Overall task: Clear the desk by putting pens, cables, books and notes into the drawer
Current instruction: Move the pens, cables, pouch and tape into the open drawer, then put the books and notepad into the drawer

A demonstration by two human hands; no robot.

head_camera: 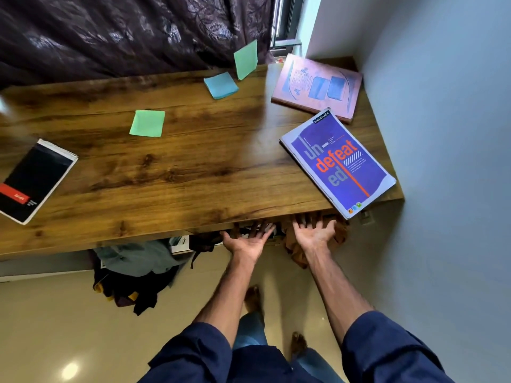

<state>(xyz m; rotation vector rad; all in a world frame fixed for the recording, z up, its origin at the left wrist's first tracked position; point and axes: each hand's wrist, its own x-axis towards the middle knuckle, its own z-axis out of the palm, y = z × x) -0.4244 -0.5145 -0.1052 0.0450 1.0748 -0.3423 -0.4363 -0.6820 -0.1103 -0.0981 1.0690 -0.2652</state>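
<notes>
From the head camera, the left hand [250,239] and right hand [315,236] reach palm-up under the desk [193,167] edge at 6 o'clock. Each grip is released and empty, probably feeling for the hidden drawer. The purple notebook [338,161] lies at 4 o'clock, overhanging the edge and easy to take, and the green note [147,123] lies at 11.

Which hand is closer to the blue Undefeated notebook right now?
Right. The right hand is palm up at the desk edge, just below the overhanging corner of the blue notebook. The left hand reaches under the same edge, farther to the left.
</notes>
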